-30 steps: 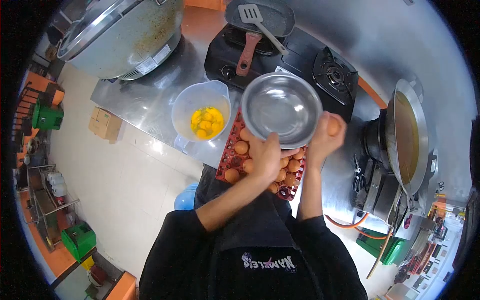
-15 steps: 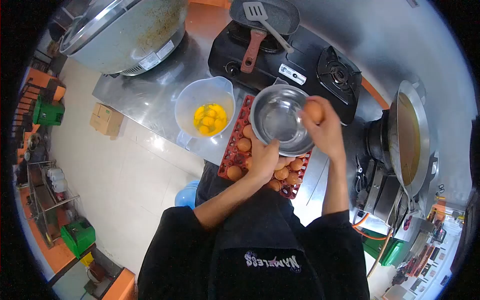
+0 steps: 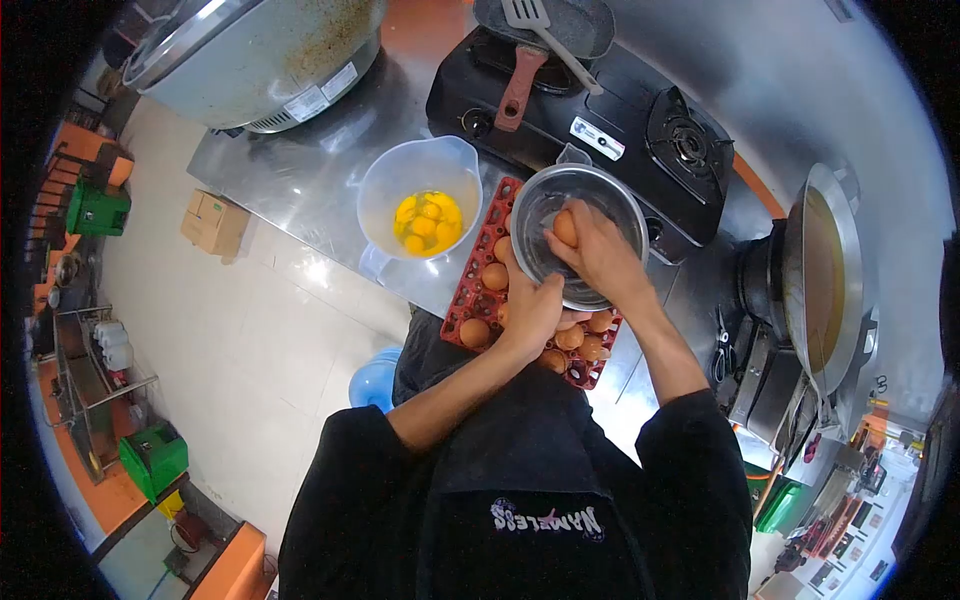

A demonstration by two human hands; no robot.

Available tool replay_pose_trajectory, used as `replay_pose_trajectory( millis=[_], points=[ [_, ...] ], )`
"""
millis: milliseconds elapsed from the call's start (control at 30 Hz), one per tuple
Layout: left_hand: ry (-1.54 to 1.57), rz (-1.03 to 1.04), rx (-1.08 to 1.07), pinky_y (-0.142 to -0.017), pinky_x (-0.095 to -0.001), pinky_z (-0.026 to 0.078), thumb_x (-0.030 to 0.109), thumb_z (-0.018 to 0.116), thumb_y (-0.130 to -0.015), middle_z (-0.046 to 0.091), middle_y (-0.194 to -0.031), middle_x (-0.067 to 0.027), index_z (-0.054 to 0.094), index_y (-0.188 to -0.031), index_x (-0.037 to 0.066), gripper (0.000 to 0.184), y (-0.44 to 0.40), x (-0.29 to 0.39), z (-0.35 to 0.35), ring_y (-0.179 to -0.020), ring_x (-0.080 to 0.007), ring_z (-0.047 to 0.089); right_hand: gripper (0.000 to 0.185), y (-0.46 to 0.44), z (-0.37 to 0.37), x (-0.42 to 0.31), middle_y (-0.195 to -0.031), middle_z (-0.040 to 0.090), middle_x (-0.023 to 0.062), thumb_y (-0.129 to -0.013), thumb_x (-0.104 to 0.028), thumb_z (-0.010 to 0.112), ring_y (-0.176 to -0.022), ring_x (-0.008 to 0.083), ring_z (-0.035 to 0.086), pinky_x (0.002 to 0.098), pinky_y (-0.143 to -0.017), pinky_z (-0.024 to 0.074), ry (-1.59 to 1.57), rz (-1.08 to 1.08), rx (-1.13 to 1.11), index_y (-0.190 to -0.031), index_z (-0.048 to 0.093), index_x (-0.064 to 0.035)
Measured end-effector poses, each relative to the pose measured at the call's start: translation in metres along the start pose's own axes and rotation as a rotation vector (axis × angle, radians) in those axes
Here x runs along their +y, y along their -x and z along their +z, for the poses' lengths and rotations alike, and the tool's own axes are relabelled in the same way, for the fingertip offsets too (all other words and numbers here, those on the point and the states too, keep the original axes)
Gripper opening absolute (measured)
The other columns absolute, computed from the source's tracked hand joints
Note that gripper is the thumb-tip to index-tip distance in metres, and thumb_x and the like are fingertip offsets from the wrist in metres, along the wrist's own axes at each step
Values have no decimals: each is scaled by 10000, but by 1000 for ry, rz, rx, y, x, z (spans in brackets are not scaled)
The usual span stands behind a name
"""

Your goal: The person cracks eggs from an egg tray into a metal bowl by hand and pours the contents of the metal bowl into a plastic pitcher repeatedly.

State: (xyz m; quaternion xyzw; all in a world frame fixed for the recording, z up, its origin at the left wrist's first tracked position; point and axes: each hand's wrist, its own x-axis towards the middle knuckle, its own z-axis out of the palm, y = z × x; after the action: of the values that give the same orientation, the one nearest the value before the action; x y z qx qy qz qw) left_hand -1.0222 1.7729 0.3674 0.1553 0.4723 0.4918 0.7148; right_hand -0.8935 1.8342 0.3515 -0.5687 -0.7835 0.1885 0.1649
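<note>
My left hand (image 3: 533, 312) grips the near rim of a steel bowl (image 3: 632, 215), thumb over the edge, above a red egg tray (image 3: 470, 296). Inside the bowl's opening, my right hand (image 3: 598, 254) is closed round a brown egg (image 3: 566, 228). Several brown eggs (image 3: 495, 276) sit in the tray, some partly hidden by the bowl and my left hand. Left of the tray stands a translucent jug (image 3: 385, 187) with several yellow yolks (image 3: 428, 223) in it.
A black gas stove (image 3: 640, 131) carries a pan (image 3: 590, 27) with a slotted spatula (image 3: 556, 47). A large wok (image 3: 822, 290) of brownish liquid is at the right, scissors (image 3: 720, 345) beside it. A big metal pot (image 3: 260, 60) stands at the upper left.
My right hand has moved from the bowl's right side into its opening with the egg. The bowl has shifted slightly to the right with my left hand.
</note>
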Motion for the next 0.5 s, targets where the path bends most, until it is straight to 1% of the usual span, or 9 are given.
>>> replay_pose_trajectory(
  millis=[200,233,300,333,400,500],
  points=[
    [-58,68,-18,-1115,-377,334,-86,459,-844,406,-1415,-172,178,-1478,43,706,-2,-4,-1,-1313,-272,415,483,-1,0,-4,-1022,619,289,-920,-394,609,-901,482,633,525,-758,527,59,39,-36,-1195,493,-14],
    [-50,63,-15,-1112,-377,339,-84,459,-846,406,-1415,-172,174,-1480,46,707,-1,-4,-1,-1312,-272,415,476,-1,0,-5,-1021,623,290,-916,-382,620,-911,483,625,528,-763,517,60,60,-46,-1186,498,-9],
    [-51,56,-43,-964,-397,448,-71,437,-865,390,-1403,-193,128,-1474,97,703,-3,-7,-4,-1231,-312,485,462,-2,-1,-9,-1020,633,291,-909,-358,641,-931,485,610,534,-772,497,64,102,-67,-1167,508,1],
    [-60,54,-75,-819,-416,551,-59,416,-882,374,-1391,-214,87,-1466,145,700,-8,-12,-8,-1150,-352,554,460,-2,0,-9,-1014,634,292,-910,-358,639,-927,487,610,534,-769,497,61,99,-63,-1166,509,2],
    [-69,58,-109,-675,-435,655,-46,395,-900,358,-1379,-235,48,-1457,193,698,-13,-20,-13,-1066,-390,624,457,-2,1,-8,-1000,635,295,-913,-358,635,-920,491,610,536,-761,498,55,94,-57,-1164,510,2],
    [-69,65,-105,-680,-434,654,-46,395,-902,357,-1380,-235,52,-1454,192,692,-12,-21,-13,-1061,-387,627,446,-2,3,-7,-944,648,291,-915,-351,635,-877,494,618,543,-733,502,77,103,-68,-1160,511,1]
  ],
)
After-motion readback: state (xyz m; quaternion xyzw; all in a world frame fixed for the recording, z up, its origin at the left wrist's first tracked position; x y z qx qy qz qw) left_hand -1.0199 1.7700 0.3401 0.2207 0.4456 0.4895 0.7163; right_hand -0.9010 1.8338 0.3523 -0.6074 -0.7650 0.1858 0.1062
